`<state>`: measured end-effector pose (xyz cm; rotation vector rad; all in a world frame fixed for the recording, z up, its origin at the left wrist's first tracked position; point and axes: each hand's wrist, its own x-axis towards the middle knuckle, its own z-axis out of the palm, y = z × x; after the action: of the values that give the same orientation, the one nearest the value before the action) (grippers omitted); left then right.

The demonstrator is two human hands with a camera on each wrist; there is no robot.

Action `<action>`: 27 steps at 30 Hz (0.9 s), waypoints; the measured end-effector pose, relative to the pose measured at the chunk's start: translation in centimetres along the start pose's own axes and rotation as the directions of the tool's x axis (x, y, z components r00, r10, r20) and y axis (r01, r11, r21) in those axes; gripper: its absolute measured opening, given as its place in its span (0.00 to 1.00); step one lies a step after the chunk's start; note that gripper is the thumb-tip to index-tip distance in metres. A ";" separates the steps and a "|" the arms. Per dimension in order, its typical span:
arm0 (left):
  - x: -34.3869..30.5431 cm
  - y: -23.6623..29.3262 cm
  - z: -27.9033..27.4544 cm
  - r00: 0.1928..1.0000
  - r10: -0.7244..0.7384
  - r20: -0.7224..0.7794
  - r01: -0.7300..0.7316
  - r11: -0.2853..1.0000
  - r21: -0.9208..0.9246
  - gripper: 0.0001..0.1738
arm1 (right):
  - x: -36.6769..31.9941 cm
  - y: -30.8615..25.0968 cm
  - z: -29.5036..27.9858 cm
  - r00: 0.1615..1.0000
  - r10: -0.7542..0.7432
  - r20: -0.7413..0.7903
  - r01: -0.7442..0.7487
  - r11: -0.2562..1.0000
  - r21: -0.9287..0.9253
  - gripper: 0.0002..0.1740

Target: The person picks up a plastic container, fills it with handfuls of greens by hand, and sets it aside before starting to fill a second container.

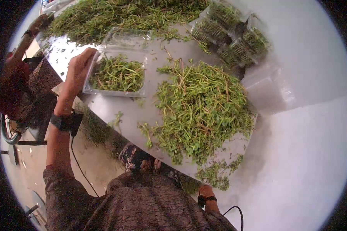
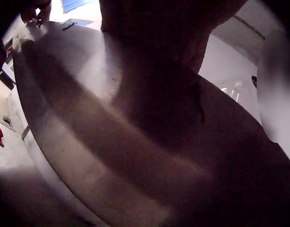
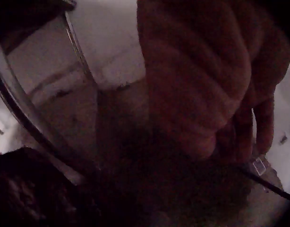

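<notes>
A clear plastic clamshell box (image 1: 144, 82), its lid (image 1: 127, 36) folded back, stands on the metal table and holds leafy green sprigs (image 1: 119, 75). My left hand (image 1: 81, 67) grips the box at its left rim; the fingertips are hidden behind the wall. To the right of the box lies a big loose heap of the same greens (image 1: 204, 107). Down by the table's near edge, beside my body, hangs my right hand (image 1: 206, 190). Its palm and loosely bent fingers show dark in the right wrist view, with nothing held in them.
More greens (image 1: 119, 17) are spread along the table's far side. Several filled clamshell boxes (image 1: 235, 38) are stacked at the far right, near clear empty-looking plastic boxes (image 1: 270, 86). Another person's arm (image 1: 29, 34) reaches in at the left. A cable (image 1: 81, 165) hangs from my left wrist.
</notes>
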<state>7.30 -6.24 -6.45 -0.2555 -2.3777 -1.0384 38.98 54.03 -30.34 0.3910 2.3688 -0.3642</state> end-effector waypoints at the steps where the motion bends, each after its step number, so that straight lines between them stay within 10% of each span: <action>1: 0.0 0.2 -0.1 1.000 -0.016 -0.007 0.016 0.999 0.032 0.08 | 0.4 -0.2 -0.5 1.000 -0.010 -0.025 0.011 1.000 0.013 0.36; 5: -0.2 1.0 -0.3 0.995 -0.063 -0.079 0.064 0.998 0.014 0.09 | 2.1 0.4 -1.7 0.991 -0.045 -0.124 0.049 0.998 0.028 0.37; 8: -0.6 2.6 -1.2 0.963 -0.091 -0.252 0.083 0.996 -0.043 0.12 | 6.9 8.0 2.0 0.953 -0.179 -0.245 0.075 0.921 -0.381 0.37; 9: -1.1 2.6 -1.3 0.943 -0.166 -0.289 0.132 0.982 -0.133 0.12 | 7.3 7.9 1.1 0.952 -0.156 -0.264 0.265 0.851 0.454 0.33; 10: -1.4 3.4 -1.3 0.917 -0.240 -0.317 0.172 0.959 -0.227 0.12 | 7.3 7.4 0.3 0.961 -0.134 -0.244 0.263 0.151 0.953 0.28; 11: -1.7 3.5 -1.3 0.910 -0.247 -0.332 0.157 0.948 -0.275 0.13 | 7.1 6.3 -1.2 0.954 -0.107 -0.281 0.285 0.026 0.958 0.27; 13: -2.5 3.8 -1.1 0.885 -0.297 -0.357 0.163 0.918 -0.361 0.14 | 5.3 3.1 -5.2 0.885 -0.045 -0.463 0.322 0.777 0.541 0.23; 15: -3.0 3.5 -0.4 0.865 -0.323 -0.384 0.145 0.894 -0.423 0.15 | 2.4 -2.1 -10.4 0.816 -0.019 -0.578 0.185 0.955 0.230 0.20; 21: -4.1 5.0 1.9 0.831 -0.358 -0.427 0.176 0.896 -0.409 0.14 | -2.1 -7.1 -17.3 0.673 0.026 -0.739 0.165 0.969 0.184 0.14; 23: -4.1 4.5 2.7 0.838 -0.324 -0.440 0.156 0.914 -0.375 0.13 | -0.6 -5.0 -16.9 0.466 0.110 -0.878 0.538 0.753 0.380 0.14; 27: -4.3 3.3 3.0 0.865 0.016 -0.502 -0.009 1.000 0.018 0.12 | -6.8 -11.0 -20.0 0.424 0.275 -0.863 0.665 0.552 0.503 0.12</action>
<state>11.02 -1.65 -8.38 0.0120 -1.9043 -0.9418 27.72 49.99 -9.71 0.8496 3.1390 -1.9246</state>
